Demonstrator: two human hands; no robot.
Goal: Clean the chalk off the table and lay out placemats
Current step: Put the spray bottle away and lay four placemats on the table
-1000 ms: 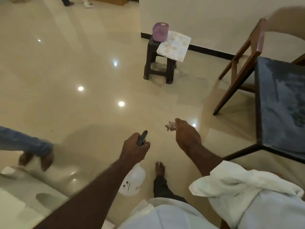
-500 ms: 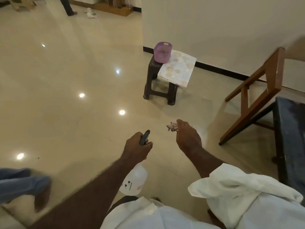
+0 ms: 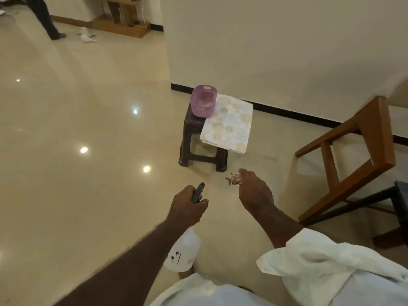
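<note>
My left hand (image 3: pixel 186 206) grips the black trigger head of a white spray bottle (image 3: pixel 183 253), which hangs below my fist. My right hand (image 3: pixel 254 193) pinches a small crumpled patterned rag (image 3: pixel 233 178) at the fingertips. Ahead, a dark plastic stool (image 3: pixel 199 138) carries a purple tub (image 3: pixel 203 101) and a stack of floral placemats (image 3: pixel 229 123) that overhangs its right side. The dark table (image 3: pixel 401 195) shows only as a corner at the right edge.
A wooden chair (image 3: pixel 362 155) stands at the right, between the stool and the table. A white wall (image 3: pixel 276 51) with black skirting runs behind the stool. Glossy beige floor spreads to the left. Another person's legs (image 3: pixel 47 21) stand far back left.
The view has swung left and moved toward the stool, which now looks closer. The table has slid almost out of view at the right. Both hands keep their holds.
</note>
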